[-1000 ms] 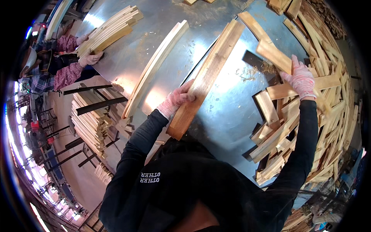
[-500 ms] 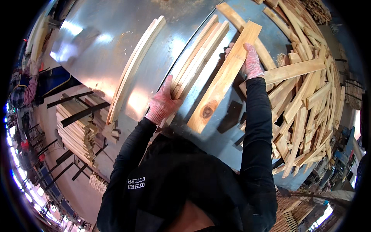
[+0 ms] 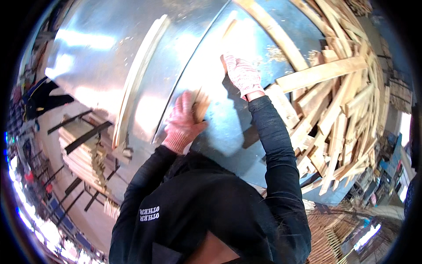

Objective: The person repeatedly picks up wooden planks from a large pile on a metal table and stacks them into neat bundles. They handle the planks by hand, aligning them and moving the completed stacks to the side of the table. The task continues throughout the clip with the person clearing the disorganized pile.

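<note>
A bundle of pale wooden strips point(image 3: 201, 105) lies lengthwise between my hands on the shiny metal tabletop point(image 3: 110, 57); glare washes out much of it. My left hand point(image 3: 183, 121), in a pinkish knit glove, is closed round the near end, thumb on the right side. Farther up, my right hand point(image 3: 241, 75), gloved alike, grips the strips' right edge, its fingertips partly lost in brightness. Left of them, beyond a dark seam in the metal, a separate pair of long strips point(image 3: 140, 75) lies side by side.
A large heap of loose wooden pieces point(image 3: 338, 114) fills the right side. One long board point(image 3: 274, 35) lies at the top, pointing toward that heap. Below the table's left edge, stacked strips point(image 3: 81, 152) rest on a rack with dark metal bars point(image 3: 88, 136).
The wide knotted board has left my right hand and is no longer distinguishable. That hand has moved left onto the strips beside my left hand. The view has shifted slightly.
</note>
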`<state>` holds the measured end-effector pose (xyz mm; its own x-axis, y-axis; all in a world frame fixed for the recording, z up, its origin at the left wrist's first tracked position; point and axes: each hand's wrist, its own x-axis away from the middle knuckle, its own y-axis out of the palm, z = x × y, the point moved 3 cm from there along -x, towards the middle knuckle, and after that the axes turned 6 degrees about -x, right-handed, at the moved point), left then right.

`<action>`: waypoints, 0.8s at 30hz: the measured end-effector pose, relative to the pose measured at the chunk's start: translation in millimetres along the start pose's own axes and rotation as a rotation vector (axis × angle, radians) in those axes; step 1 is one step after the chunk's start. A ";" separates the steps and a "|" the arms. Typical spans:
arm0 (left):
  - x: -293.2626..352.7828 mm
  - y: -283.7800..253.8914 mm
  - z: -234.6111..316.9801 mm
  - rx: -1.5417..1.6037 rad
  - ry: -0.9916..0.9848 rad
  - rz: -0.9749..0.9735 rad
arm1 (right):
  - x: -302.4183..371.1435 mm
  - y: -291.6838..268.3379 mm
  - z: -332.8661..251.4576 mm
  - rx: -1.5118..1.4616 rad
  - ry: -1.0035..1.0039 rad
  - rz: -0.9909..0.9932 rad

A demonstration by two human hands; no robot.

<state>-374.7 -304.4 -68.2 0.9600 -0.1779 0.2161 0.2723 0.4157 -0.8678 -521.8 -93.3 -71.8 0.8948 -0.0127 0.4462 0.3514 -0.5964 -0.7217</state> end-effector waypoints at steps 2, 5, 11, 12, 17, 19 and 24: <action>6.2 3.2 2.8 -0.042 -0.161 -0.059 | 2.3 -60.9 -1.2 0.003 0.009 0.138; 11.4 6.9 2.2 -0.044 -0.041 0.070 | -51.7 -107.5 103.5 0.520 -0.124 0.668; 32.6 -6.4 11.6 -0.063 -0.129 -0.003 | -62.2 -146.7 143.0 0.310 -0.063 0.581; 31.9 -9.1 16.6 -0.265 -0.011 0.130 | -57.3 -152.3 133.7 0.244 -0.165 0.692; -12.1 -86.1 58.1 0.178 0.316 0.269 | 5.4 -199.7 50.5 -1.127 -0.666 0.419; -51.0 -118.3 109.8 0.279 0.362 0.133 | 29.1 -202.5 49.7 -1.433 -0.639 0.304; -91.7 -84.8 164.9 0.665 0.167 -0.573 | 38.1 -140.4 77.9 -0.926 -0.354 0.864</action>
<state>-475.2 -176.2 59.4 0.6575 -0.6232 0.4235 0.7383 0.6451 -0.1969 -515.5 52.5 5.3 0.8074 -0.5401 -0.2377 -0.5584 -0.8295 -0.0117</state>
